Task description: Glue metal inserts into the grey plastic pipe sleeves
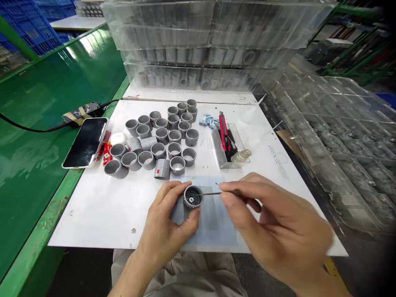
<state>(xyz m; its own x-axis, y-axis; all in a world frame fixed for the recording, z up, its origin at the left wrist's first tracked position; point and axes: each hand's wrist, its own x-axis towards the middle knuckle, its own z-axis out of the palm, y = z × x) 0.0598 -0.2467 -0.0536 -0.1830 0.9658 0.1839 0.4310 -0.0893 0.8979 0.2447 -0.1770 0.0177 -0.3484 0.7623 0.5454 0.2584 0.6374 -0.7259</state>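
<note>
A green conveyor belt [55,123] runs along the left of a white work board [93,214]. Beyond the board rise stacked clear plastic trays [204,41] holding grey parts, and more clear trays [340,140] lie to the right. On the board, about 25 grey plastic fittings [162,135] stand or lie in a loose cluster, well apart from the hands; whether any of them are finished cannot be told. Only 1 grey fitting [194,196] is in hand, held just above a pale blue sheet [213,222], its open end up and a small metal centre showing inside.

The left hand [163,222] grips that fitting between thumb and fingers, wrist low near the board's front edge. The right hand [272,218] comes in from the side, its thumb and fingertips [227,187] pinched on a thin dark pick [210,193], whose tip reaches over the fitting's rim.
</note>
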